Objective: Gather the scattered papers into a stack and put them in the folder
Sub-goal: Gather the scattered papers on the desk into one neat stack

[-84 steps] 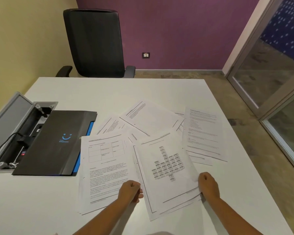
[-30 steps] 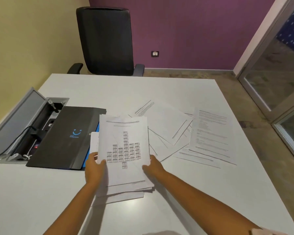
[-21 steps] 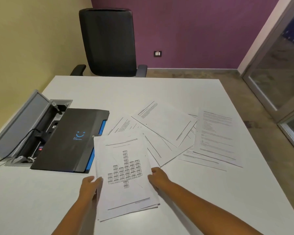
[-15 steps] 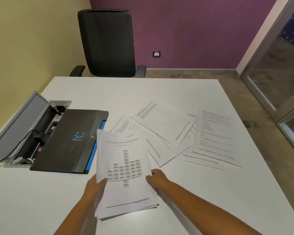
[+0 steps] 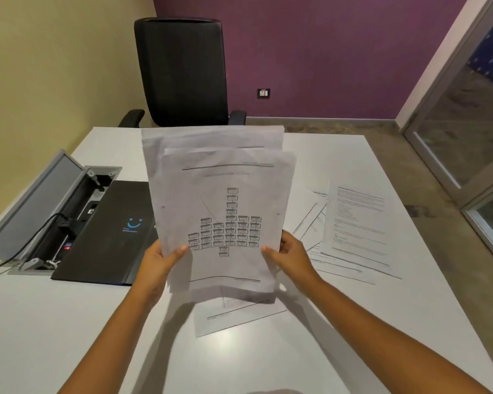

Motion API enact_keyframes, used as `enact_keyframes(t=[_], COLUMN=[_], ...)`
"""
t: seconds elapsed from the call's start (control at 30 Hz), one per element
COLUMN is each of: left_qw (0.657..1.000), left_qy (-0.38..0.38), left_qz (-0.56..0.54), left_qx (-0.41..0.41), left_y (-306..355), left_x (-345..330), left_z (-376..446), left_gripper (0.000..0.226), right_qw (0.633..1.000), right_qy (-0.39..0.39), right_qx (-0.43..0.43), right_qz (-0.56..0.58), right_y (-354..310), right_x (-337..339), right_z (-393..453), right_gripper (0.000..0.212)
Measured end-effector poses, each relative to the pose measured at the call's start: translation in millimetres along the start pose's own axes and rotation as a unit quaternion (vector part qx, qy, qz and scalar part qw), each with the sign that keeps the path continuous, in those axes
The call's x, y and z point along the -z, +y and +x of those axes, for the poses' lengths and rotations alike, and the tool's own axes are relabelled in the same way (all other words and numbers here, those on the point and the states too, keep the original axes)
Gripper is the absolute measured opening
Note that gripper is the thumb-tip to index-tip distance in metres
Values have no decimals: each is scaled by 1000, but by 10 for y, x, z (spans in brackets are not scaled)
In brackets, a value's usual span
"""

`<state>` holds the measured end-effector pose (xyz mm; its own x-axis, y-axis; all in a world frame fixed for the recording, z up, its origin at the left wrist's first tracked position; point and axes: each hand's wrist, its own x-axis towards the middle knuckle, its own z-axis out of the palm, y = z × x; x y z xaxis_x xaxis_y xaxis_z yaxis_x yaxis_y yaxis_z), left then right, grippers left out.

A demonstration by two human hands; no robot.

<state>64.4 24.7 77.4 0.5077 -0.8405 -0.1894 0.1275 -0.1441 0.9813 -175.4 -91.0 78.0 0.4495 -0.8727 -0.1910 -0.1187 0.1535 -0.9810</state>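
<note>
I hold a stack of white papers (image 5: 222, 200) upright above the white table (image 5: 339, 336), its top sheet printed with a chart of small boxes. My left hand (image 5: 161, 261) grips the stack's left edge and my right hand (image 5: 289, 255) grips its right edge, thumbs on the front. One sheet (image 5: 239, 315) lies flat on the table right under the stack. More scattered papers (image 5: 356, 226) lie to the right. The black folder (image 5: 111, 231) with a blue smile mark lies shut to the left, partly hidden by the stack.
An open grey cable hatch (image 5: 37, 200) with a black cord and plug sits at the table's left edge. A black office chair (image 5: 182, 72) stands behind the table. Glass doors (image 5: 467, 132) run along the right.
Both hands have lifted the stack off the table and tipped it upright toward me. One sheet stayed on the table beneath it.
</note>
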Motion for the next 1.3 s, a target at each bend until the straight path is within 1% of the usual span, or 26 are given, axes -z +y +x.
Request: enact_keyframes(t=[0.07, 0.13, 0.23, 0.3, 0.4, 0.5, 0.57, 0.6, 0.7, 0.8, 0.9, 1.0, 1.03, 1.07, 1.13, 1.23, 1.3], left_qw=[1000, 999, 998, 998, 998, 995, 992, 990, 983, 982, 989, 998, 999, 1000, 998, 996, 995], left_qy=[-10, -20, -44, -59, -48, -38, -29, -29, -32, -30, -22, 0, 1, 0, 5, 31, 48], left_qz=[-14, -12, -7, -12, -32, -49, -55, -58, -68, -72, -55, -10, 8, 26, 58, 81, 89], left_qx=[-25, -37, -37, -30, -31, -75, -109, -125, -166, -171, -134, -60, -32, -6, 35, 32, 17], left_y=[91, 136, 92, 50, 85, 235, 372, 437, 561, 545, 366, 110, 14, -78, -231, -337, -355], left_x=[-53, -126, -242, -308, -356, -377, -395, -411, -476, -508, -530, -606, -633, -662, -696, -665, -610], left_z=[4, -14, -59, -93, -120, -125, -133, -137, -160, -162, -145, -128, -117, -107, -93, -90, -62], left_gripper=[28, 28, 28, 29, 31, 31, 40, 42, 36, 34, 34, 26, 23, 20, 11, 20, 23], right_qw=[999, 999, 1000, 1000, 999, 998, 996, 994, 991, 992, 997, 998, 995, 989, 980, 975, 976], right_qy=[-25, -20, 21, 27, 39, 41, 44, 46, 55, 46, 31, 20, 10, 4, 7, 21, -4], right_qx=[36, 47, 21, 12, 19, 44, 77, 90, 108, 105, 66, -43, -81, -112, -148, -157, -152], right_qz=[6, 6, -3, -1, 1, 20, 31, 40, 55, 47, 24, -32, -64, -94, -136, -158, -154], right_y=[-110, -131, -39, 39, -4, -136, -256, -312, -424, -411, -294, -82, 22, 129, 310, 428, 445], right_x=[46, 67, 51, 14, -13, 2, 1, -3, -34, -55, -40, -14, -7, 1, 27, 54, 73], right_z=[-36, -72, -132, -168, -195, -187, -184, -183, -178, -189, -194, -202, -202, -203, -200, -181, -158], right_gripper=[39, 40, 28, 22, 19, 22, 24, 25, 29, 29, 26, 18, 23, 32, 39, 40, 43])
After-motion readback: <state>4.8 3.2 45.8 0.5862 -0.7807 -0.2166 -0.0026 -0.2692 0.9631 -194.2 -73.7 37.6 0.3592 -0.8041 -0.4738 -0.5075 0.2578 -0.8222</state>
